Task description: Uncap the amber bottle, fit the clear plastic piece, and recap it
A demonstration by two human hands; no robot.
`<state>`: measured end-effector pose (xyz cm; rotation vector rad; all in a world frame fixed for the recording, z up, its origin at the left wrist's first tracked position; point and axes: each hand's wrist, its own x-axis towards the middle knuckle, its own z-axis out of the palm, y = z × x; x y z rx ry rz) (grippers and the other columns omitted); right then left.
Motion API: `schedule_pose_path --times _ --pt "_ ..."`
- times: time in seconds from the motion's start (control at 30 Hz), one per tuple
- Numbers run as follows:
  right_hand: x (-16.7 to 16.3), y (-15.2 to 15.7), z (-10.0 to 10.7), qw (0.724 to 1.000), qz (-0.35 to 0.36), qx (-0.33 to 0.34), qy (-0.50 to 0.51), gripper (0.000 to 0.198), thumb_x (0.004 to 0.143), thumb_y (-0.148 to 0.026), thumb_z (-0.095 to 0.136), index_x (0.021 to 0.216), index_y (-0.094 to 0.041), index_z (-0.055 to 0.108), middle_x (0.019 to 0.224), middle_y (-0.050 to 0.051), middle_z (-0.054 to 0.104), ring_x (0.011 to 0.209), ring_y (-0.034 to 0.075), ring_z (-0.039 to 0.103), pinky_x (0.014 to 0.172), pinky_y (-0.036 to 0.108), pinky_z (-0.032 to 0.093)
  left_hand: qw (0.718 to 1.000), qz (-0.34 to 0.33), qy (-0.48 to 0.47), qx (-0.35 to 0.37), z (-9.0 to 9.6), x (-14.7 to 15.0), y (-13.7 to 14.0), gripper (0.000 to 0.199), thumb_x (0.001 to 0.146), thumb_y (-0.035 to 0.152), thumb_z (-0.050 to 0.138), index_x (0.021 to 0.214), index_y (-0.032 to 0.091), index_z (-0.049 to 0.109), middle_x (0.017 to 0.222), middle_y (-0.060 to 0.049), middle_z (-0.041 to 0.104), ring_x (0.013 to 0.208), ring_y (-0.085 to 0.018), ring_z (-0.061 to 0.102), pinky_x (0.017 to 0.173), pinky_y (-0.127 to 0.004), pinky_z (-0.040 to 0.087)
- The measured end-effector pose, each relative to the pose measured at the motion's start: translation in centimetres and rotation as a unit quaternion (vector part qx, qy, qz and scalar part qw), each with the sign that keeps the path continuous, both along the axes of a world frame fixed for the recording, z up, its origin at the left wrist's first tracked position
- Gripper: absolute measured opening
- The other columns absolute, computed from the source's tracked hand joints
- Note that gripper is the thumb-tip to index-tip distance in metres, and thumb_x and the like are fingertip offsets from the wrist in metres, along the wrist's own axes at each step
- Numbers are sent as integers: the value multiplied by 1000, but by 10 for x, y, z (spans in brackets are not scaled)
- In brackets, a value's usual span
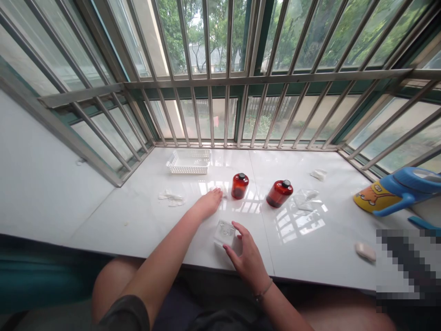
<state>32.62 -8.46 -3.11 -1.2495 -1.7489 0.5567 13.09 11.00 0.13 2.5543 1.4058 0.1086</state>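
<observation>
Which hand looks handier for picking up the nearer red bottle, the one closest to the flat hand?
Probably the left hand. It lies flat on the sill just beside the nearer red bottle, with nothing between them. The right hand is closer to the person, and its fingers are on a small clear container.
</observation>
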Motion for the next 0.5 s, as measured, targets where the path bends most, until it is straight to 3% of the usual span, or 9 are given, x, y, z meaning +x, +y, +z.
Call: schedule_pose_path --times 0.17,0.3,0.4,0.5 --pt "0 -1 -1 1000 2 -1 3 63 105 -40 68 161 -30 40 156 14 58 144 33 59 111 54 62 997 57 43 0 -1 -43 -77 51 110 18 39 159 10 53 169 -20 50 161 -31 44 133 -50 35" --pt "0 -2 0 1000 2 -6 2 63 105 -41 68 160 -30 41 156 14 57 145 33 58 112 55 61 979 180 96 21 -10 -97 -135 53 109 15 33 155 2 55 162 -30 54 155 -39 50 126 -60 42" --pt "0 -2 0 1000 1 -9 6 62 105 -40 67 160 -30 41 156 14 57 146 34 58 113 56 60 939 307 146 57 -14 -143 -157 51 109 15 32 149 2 61 154 -31 61 148 -38 57 122 -58 45" --pt "0 -2 0 1000 0 -5 12 62 104 -40 68 160 -30 42 156 15 57 146 34 58 111 56 62 909 369 178 73 -8 -180 -164 49 108 15 31 139 3 66 143 -30 68 138 -38 64 115 -55 50"
